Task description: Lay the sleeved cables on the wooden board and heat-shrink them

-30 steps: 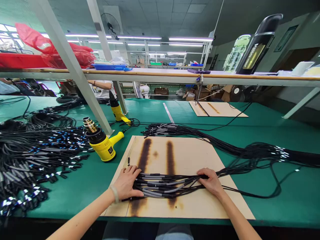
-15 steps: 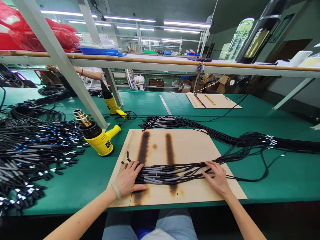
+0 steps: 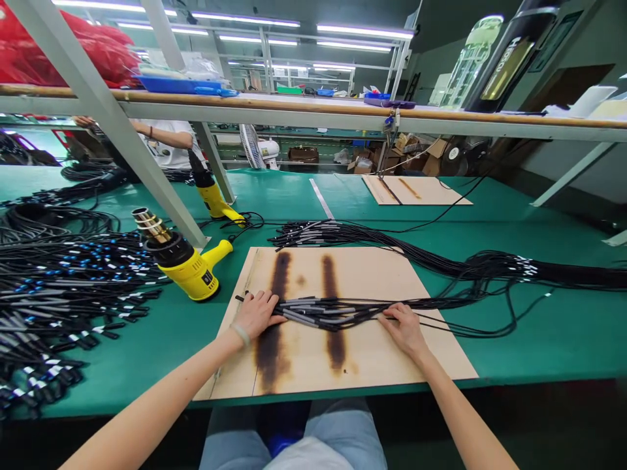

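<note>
A bundle of black cables with grey sleeves (image 3: 318, 313) lies across a scorched wooden board (image 3: 382, 352). At the bundle's left end, my left hand (image 3: 257, 314) is closed around the cables, and a few black tips stick out past its fingers. My right hand (image 3: 404, 329) grips the same cables further right, near the board's right side. Between the hands the grey sleeves sag slightly over two dark burn marks. From my right hand the cables run on to the right, off the board.
A yellow heat gun (image 3: 191, 267) stands left of the board, another heat gun (image 3: 215, 199) behind it. Heaped cables (image 3: 73, 274) cover the table's left side. A second cable bundle (image 3: 372, 241) lies behind the board. A shelf (image 3: 294, 111) spans above; a co-worker's arm (image 3: 166, 136) shows beyond.
Both hands have moved the cable bundle away from me, toward the board's middle. The cables between the hands are drawn closer together, and the right hand has come slightly left.
</note>
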Action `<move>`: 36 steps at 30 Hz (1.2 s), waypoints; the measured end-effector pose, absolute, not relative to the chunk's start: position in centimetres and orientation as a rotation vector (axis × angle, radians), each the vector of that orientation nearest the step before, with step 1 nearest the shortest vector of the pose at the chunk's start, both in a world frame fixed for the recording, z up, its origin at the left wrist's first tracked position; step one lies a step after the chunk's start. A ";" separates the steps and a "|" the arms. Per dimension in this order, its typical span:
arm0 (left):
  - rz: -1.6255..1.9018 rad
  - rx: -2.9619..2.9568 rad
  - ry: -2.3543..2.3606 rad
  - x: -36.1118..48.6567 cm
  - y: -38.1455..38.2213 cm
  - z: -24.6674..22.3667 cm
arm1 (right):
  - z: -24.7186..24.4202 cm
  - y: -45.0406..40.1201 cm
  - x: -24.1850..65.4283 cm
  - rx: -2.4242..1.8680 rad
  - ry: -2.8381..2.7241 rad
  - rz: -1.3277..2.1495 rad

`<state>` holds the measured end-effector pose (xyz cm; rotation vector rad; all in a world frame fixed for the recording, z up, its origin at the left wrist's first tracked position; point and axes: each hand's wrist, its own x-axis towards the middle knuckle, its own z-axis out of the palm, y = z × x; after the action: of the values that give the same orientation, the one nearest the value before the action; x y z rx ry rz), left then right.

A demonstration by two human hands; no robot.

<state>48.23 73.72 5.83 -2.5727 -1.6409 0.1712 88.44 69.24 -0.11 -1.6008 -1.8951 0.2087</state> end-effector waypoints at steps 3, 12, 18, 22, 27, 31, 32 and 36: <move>0.135 -2.547 -1.749 48.5 75.4 5.9 | -0.1 71.1 87.8 -1.661 -1.869 0.180; 0.058 -2.558 -1.763 47.5 76.2 5.3 | 0.7 68.6 85.0 -1.670 -2.047 0.240; 0.029 -2.584 -1.797 47.7 76.4 5.4 | 1.4 69.5 79.9 -1.590 -2.199 0.313; -0.088 -2.603 -1.906 47.6 76.3 5.5 | 1.2 70.1 76.9 -1.492 -2.242 0.313; -0.344 -2.540 -1.964 45.9 74.3 6.5 | 1.6 68.6 76.6 -1.320 -2.287 0.463; -0.391 -2.645 -1.930 43.5 72.0 6.7 | 1.8 67.4 77.1 -1.277 -2.297 0.511; -0.355 -2.677 -1.926 43.0 71.5 6.5 | 1.7 67.2 77.1 -1.270 -2.288 0.517; -0.198 -2.689 -1.943 42.5 70.4 5.9 | 1.1 67.1 76.7 -1.248 -2.230 0.539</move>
<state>42.47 70.37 5.95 -2.6887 -1.9430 -0.1978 76.70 67.09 1.06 -1.2480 -2.2305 0.5387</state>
